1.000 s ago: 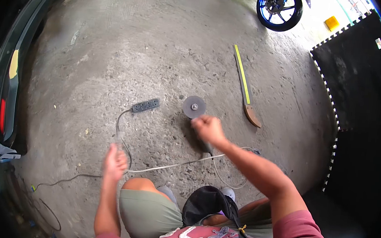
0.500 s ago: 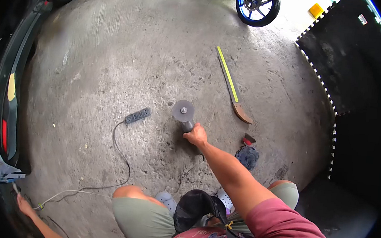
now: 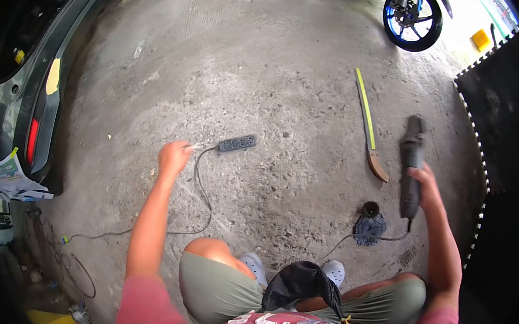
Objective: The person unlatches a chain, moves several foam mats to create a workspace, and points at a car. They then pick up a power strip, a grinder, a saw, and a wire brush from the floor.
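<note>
My right hand (image 3: 429, 186) is wrapped around the dark body of an angle grinder (image 3: 411, 174), held on the right side with its head pointing away from me. Its cord (image 3: 357, 236) drops from the near end and runs across a crumpled dark blue cloth (image 3: 371, 228). On the left, my left hand (image 3: 174, 156) is closed in a pinch just left of a black power strip (image 3: 237, 143). Something pale shows at its fingertips, too blurred to name. Between the strip and the grinder lies a long flat blade-like piece with a yellow strip (image 3: 366, 109) and a curved brown end (image 3: 377, 166).
A small round dark object (image 3: 370, 208) sits beside the cloth. The strip's cable (image 3: 204, 188) curves over the concrete floor (image 3: 289, 91). A car bumper (image 3: 50, 115) borders the left, a black mat panel (image 3: 507, 114) the right. A motorcycle wheel (image 3: 412, 20) stands at the back.
My right hand has carried the grinder to the right and turned it. My left hand has come from the lower left to beside the power strip. The view has shifted left.
</note>
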